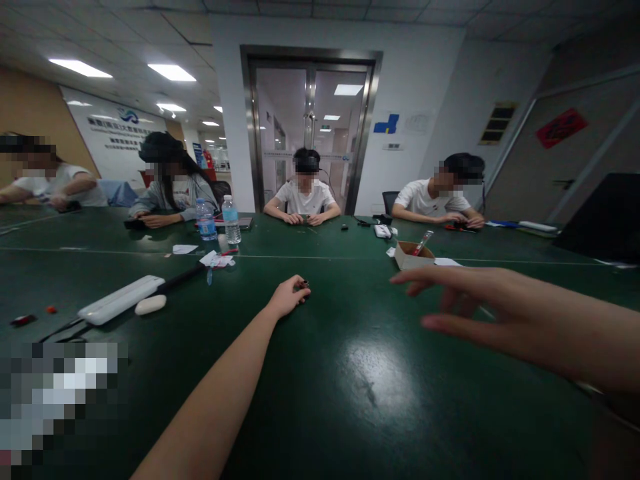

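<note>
My left hand (291, 296) rests on the dark green table (320, 373) near the middle of the view, its fingers closed round a small dark object (305, 285) that is mostly hidden. Raised above the table at the right, my right hand (465, 303) has its fingers and thumb apart, with nothing between them. Just beyond its fingertips stands a small open cardboard box (414, 257) with a red and clear item (423, 243) leaning in it.
Two water bottles (231, 220) stand at the back left, near crumpled papers (217, 259). A white long device (121, 300) and a white oval object (151, 305) lie at left. Several people sit along the far side, with their hands on the table.
</note>
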`<action>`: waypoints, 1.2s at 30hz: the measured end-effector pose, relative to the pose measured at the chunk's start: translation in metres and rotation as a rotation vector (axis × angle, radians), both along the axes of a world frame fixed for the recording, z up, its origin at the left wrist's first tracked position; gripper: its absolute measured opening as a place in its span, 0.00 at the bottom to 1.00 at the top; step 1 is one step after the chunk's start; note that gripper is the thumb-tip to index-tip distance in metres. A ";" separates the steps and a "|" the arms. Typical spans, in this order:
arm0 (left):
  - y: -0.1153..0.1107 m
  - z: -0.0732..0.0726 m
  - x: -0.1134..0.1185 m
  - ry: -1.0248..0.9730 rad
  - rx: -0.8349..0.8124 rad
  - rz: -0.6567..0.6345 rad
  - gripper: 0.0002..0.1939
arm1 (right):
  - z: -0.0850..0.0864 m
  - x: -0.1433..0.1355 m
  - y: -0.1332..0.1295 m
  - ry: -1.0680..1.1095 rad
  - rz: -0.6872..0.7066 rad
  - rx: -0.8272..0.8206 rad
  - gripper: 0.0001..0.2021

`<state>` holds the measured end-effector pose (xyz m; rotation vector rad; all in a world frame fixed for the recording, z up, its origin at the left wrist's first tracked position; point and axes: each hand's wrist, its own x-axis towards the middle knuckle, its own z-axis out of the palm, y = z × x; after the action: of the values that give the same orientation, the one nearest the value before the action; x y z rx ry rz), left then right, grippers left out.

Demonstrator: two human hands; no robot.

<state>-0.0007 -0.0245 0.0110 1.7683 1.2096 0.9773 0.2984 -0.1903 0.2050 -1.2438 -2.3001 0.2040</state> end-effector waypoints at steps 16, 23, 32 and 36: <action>0.011 -0.004 -0.017 -0.381 0.038 0.062 0.20 | -0.182 -0.151 0.183 1.046 0.302 -1.110 0.05; 0.008 0.000 -0.019 -0.298 0.050 0.009 0.16 | -0.189 -0.143 0.187 1.158 0.290 -1.024 0.10; 0.017 -0.008 -0.020 -0.423 0.002 0.155 0.18 | -0.188 -0.143 0.185 1.249 0.245 -0.928 0.15; 0.015 -0.006 -0.022 -0.374 0.014 0.188 0.18 | -0.188 -0.142 0.184 1.256 0.250 -0.924 0.16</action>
<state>-0.0228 -0.0092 0.0050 1.4169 1.1391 1.3585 0.1567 -0.0063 0.0168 -0.7176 -1.1623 1.7052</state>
